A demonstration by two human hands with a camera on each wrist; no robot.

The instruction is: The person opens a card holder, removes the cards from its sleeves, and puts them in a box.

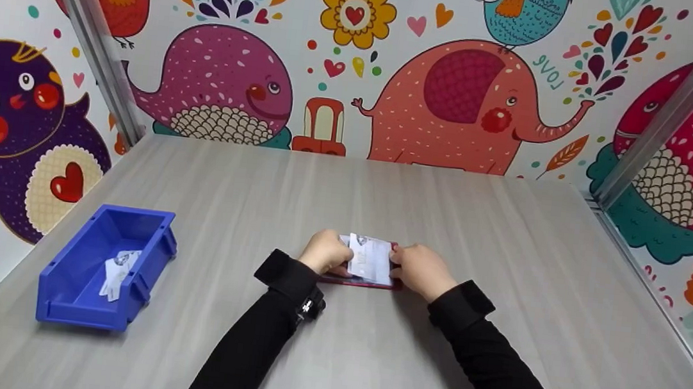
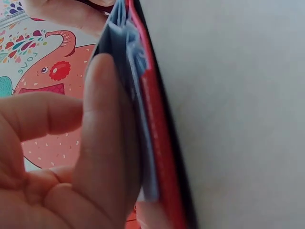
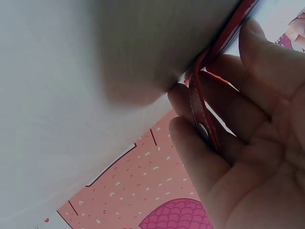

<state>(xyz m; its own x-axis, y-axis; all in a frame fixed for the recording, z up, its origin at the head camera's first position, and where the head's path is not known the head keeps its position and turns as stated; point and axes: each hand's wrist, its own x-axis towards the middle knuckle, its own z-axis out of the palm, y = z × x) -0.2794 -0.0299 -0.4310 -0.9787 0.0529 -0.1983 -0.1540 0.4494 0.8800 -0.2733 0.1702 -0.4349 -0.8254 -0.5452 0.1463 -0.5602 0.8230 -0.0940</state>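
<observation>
A red card holder with clear plastic sleeves lies opened between the hands, low over the table. On its sleeves shows a white card with printing. My left hand grips the left side; in the left wrist view its thumb lies along the bluish sleeves, beside the red cover. From the right, my right hand holds the other edge, thumb on top and fingers underneath. A red strap with a metal snap hangs among those fingers in the right wrist view.
A blue plastic bin stands at the left of the table, with white cards inside. The wood-grain table meets walls printed with cartoon animals at the back and sides. Metal posts rise at the rear corners.
</observation>
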